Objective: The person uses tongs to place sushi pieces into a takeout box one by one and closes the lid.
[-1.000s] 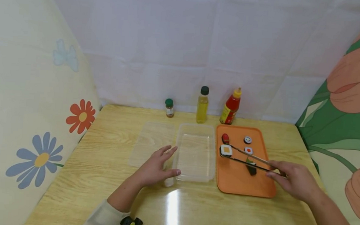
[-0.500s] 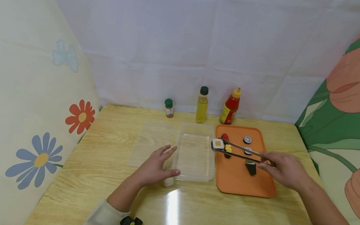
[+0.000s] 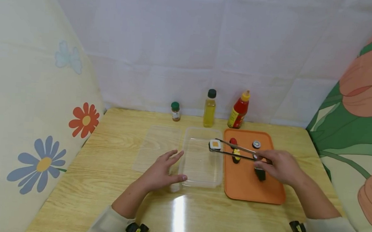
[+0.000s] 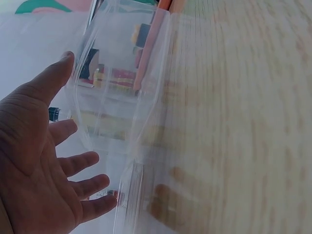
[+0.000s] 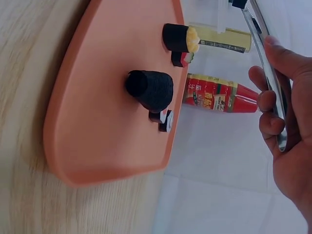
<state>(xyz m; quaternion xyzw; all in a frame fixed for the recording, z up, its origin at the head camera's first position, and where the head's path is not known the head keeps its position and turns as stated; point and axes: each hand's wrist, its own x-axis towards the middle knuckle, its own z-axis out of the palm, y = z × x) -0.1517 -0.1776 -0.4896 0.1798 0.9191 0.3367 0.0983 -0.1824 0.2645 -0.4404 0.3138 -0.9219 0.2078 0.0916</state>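
My right hand [image 3: 279, 166] grips a pair of metal tongs [image 5: 267, 63] with dark tips. Between those tips is a square sushi roll [image 3: 215, 144], black round the side, white on top with an orange centre. It is over the right part of a clear plastic container [image 3: 198, 181]. My left hand [image 3: 164, 172] spreads its fingers at the container's left side, with the thumb by the near left corner. On the orange tray [image 3: 245, 192] are a yellow-topped sushi piece [image 3: 236, 155], a red-topped one [image 3: 233, 142], a round roll [image 3: 256, 144] and a black cone-shaped hand roll [image 5: 151, 90].
A clear flat lid [image 3: 156, 142] lies left of the container. Along the back stand a green-capped spice jar [image 3: 175, 112], an oil bottle [image 3: 209, 110] and a red sauce bottle [image 3: 238, 111]. A white cloth [image 3: 154, 51] hangs behind the table.
My right hand has moved left with the tongs, carrying the square roll from over the tray to over the container. The yellow-topped piece has come into sight. My left hand stays put.
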